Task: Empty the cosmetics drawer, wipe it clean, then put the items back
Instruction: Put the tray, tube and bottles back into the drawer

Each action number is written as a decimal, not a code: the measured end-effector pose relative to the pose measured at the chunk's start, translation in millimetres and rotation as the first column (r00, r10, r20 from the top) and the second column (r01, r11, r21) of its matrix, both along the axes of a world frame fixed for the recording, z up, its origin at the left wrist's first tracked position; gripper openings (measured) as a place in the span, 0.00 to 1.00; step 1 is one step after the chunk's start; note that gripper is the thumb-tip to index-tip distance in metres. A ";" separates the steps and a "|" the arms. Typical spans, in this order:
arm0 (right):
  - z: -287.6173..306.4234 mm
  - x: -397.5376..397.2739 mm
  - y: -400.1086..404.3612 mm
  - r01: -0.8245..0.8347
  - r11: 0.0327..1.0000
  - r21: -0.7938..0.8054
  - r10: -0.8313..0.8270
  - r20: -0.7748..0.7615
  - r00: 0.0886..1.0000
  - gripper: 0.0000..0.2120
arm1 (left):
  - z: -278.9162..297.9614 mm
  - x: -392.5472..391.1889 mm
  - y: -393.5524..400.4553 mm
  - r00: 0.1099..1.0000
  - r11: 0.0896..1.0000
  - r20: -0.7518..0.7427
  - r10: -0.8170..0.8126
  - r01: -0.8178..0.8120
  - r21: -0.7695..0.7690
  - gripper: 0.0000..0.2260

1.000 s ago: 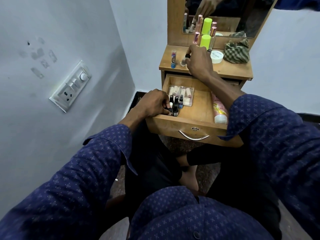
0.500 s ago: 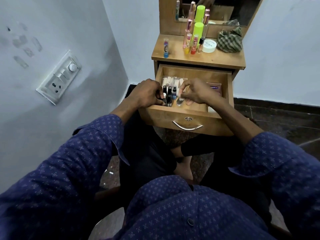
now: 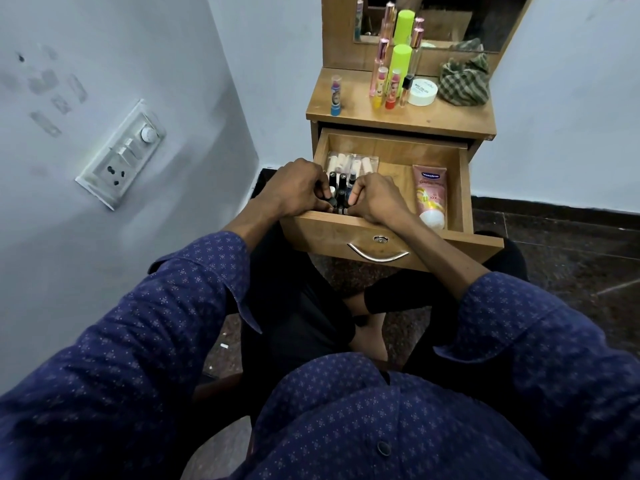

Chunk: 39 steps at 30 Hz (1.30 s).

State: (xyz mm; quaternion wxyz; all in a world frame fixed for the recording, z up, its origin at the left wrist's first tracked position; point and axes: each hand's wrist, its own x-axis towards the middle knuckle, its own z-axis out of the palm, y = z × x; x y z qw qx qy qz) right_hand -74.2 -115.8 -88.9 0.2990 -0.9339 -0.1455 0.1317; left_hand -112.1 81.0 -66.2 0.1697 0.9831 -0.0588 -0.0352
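While both hands reached into the drawer (image 3: 388, 233), the left hand (image 3: 298, 188) and right hand (image 3: 375, 197) curled fingers round small nail polish bottles (image 3: 341, 188). They looked light and glassy, best pinched by the caps.

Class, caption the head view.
Both hands gather small dark bottles from the open wooden drawer.

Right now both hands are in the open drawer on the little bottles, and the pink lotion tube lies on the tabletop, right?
Not quite: the head view shows the pink lotion tube lying inside the open drawer, to the right of both hands.
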 end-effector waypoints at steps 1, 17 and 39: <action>-0.5 -0.4 1.6 0.016 1.000 0.012 -0.016 -0.009 1.000 0.09 | 0.2 -0.1 -0.2 1.000 1.000 0.003 0.000 0.000 0.008 0.12; -1.9 10.7 15.7 0.158 0.987 -0.038 -0.162 -0.256 0.953 0.09 | 2.5 0.6 -11.7 0.999 0.999 0.040 0.025 -0.027 0.040 0.13; -6.2 27.2 20.6 -0.060 0.966 -0.252 -0.036 -0.362 0.932 0.16 | 7.4 -3.7 -9.6 0.999 1.000 0.034 0.016 -0.015 -0.021 0.13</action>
